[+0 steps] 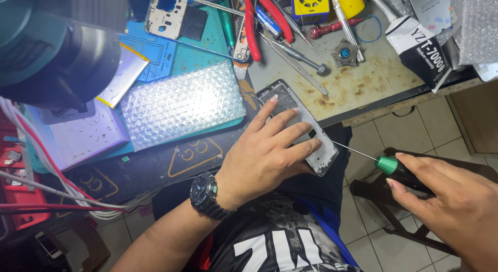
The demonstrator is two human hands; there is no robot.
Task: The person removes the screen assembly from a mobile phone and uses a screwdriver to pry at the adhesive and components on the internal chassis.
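Clutter, far left: red and white wires (pixel 36 163) trail over the dark bench edge; I'd flag a snag if the left forearm swings back.
Mat area: silver bubble-wrap sheet (pixel 181 103) lies on the teal work mat (pixel 207 43), just beside the phone; slick, so no stop if the phone slides that way.
Left hand (pixel 264 158): fingers spread flat, pressing down on the phone; black wristwatch (pixel 205 195) on the wrist.
Phone: opened grey phone frame (pixel 290 103) sits tilted across the stained bench edge (pixel 363 90), lower end overhanging the lap. Risk as I judge it: pressure eases, it tips off onto the tiled floor (pixel 378 246).
Tip: thin shaft of the green-collared precision screwdriver (pixel 386 164) meets the frame's right edge near the fingertips. A slip could jab a finger or gouge the frame.
Right hand (pixel 456 204): fingers closed round the driver's handle, hand held off the bench and unsupported, so wobble is likely.
Bench top right: red-handled pliers (pixel 251 25) and loose tools well apart, no threat.
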